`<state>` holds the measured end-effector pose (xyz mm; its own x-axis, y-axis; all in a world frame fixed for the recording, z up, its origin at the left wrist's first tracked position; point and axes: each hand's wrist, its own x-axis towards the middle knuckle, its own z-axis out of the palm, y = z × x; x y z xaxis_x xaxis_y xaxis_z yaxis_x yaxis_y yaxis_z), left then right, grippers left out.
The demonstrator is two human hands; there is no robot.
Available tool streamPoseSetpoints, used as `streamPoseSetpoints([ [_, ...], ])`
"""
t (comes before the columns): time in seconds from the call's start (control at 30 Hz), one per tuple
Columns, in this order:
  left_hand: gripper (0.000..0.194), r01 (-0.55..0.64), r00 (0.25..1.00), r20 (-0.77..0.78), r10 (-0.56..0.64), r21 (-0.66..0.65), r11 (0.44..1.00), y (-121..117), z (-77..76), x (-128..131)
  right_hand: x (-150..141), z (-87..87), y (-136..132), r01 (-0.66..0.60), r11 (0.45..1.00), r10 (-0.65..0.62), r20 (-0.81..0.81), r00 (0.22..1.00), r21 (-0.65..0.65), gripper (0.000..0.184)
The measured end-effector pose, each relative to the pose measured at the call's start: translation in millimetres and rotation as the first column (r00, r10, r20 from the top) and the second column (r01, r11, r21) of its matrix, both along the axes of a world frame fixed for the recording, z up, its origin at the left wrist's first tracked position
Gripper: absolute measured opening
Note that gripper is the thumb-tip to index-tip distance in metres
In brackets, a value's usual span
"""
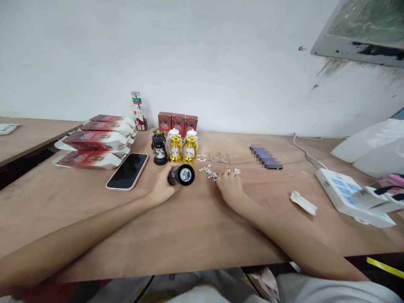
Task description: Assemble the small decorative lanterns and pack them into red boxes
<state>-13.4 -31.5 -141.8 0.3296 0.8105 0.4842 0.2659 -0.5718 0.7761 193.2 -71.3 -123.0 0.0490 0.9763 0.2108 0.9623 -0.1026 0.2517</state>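
Note:
My left hand (163, 185) is wrapped around a small black lantern (173, 176), tipped so that its round base faces me. Inside the base's black rim, a pale disc with a dark recess shows. On the tabletop, my right hand (229, 187) has its fingers bent down and together beside a scatter of small white round pieces (206, 170). Whatever its fingertips pinch is too small to make out. Just beyond them lie a loose bunch of thin wire pieces (220, 159) and a small white part (237, 171). Past my left hand stand black (160, 150), gold (189, 150) and white lanterns (174, 133).
Left of the lanterns are a phone (128, 171) and several open red-and-white boxes (91, 141). Red boxes (177, 122) and a bottle (139, 113) stand near the wall. To the right lie a blurred purple item (267, 157), a white scrap (303, 203) and a power strip (341, 189).

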Motion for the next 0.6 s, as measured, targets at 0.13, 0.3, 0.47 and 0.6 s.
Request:
streamPoseSetpoints([
  [0.13, 0.038, 0.007, 1.0, 0.006, -0.008, 0.01, 1.0, 1.2, -1.7, -0.1, 1.0, 1.5, 0.9, -0.046, 0.999, 0.046, 0.024, 0.999, -0.001, 0.03],
  [0.3, 0.04, 0.015, 1.0, 0.019, -0.015, 0.013, 1.0, 1.8, -2.2, 0.7, 2.5, 0.6, 0.8, -0.105, 0.991, 0.099, 0.066, 0.993, 0.079, 0.029],
  [0.47, 0.041, 0.015, 1.0, 0.02, -0.015, 0.005, 1.0, 1.0, -1.1, 1.0, 4.6, -2.6, 2.0, -0.159, 0.973, 0.145, 0.097, 0.985, 0.168, 0.028],
  [0.6, 0.041, 0.015, 1.0, 0.027, -0.015, -0.005, 1.0, 1.0, -1.4, 0.7, 7.1, -5.0, 4.6, -0.168, 0.963, 0.157, 0.069, 0.985, 0.209, 0.026],
])
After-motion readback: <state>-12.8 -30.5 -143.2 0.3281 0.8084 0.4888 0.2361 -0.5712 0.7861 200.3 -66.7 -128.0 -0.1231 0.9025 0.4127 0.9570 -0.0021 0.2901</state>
